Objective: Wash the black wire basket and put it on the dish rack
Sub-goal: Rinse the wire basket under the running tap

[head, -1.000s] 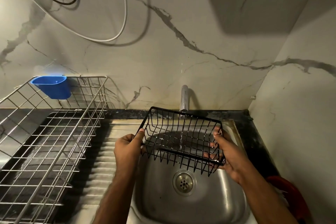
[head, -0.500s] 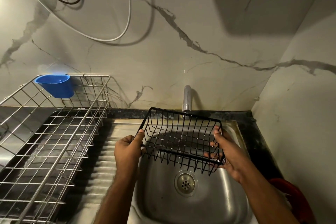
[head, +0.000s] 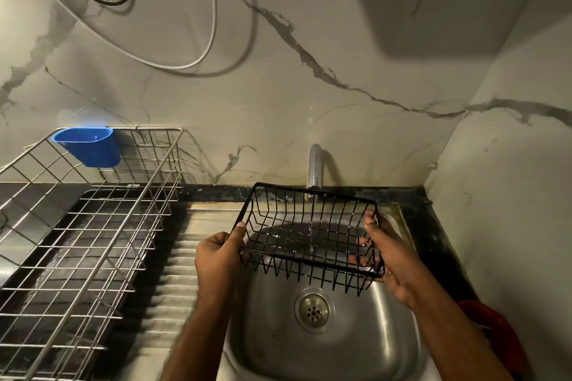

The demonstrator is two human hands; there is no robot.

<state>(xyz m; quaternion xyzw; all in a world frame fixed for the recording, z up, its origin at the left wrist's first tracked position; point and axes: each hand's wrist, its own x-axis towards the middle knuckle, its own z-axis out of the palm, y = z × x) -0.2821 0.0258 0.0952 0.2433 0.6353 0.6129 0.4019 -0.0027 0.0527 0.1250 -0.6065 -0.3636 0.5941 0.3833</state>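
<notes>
Head view showed me both hands holding the black wire basket [head: 309,238] over the steel sink [head: 356,346], under the tap [head: 315,165]. My left hand [head: 216,257] gripped the basket's left end, thumb laid up along the rim wire and fingers curled below. My right hand [head: 387,257] gripped the right end, thumb over the top rim and fingers wrapped inside through the wires. The basket sat tilted, its far edge raised toward the wall and its open top facing me, clear of the sink bowl. A thin stream of water fell from the tap through the basket's wires. The drain [head: 313,310] lay directly below the basket's near edge. To the left, the dish rack [head: 93,241] stood on the dark tabletop [head: 31,195], well apart from the basket, with the ribbed drainboard [head: 179,272] between them. A blue cup [head: 89,145] hung on the rack's far rim. A red object [head: 495,337] showed at the lower right, beside my right forearm; I could not tell what it was.
</notes>
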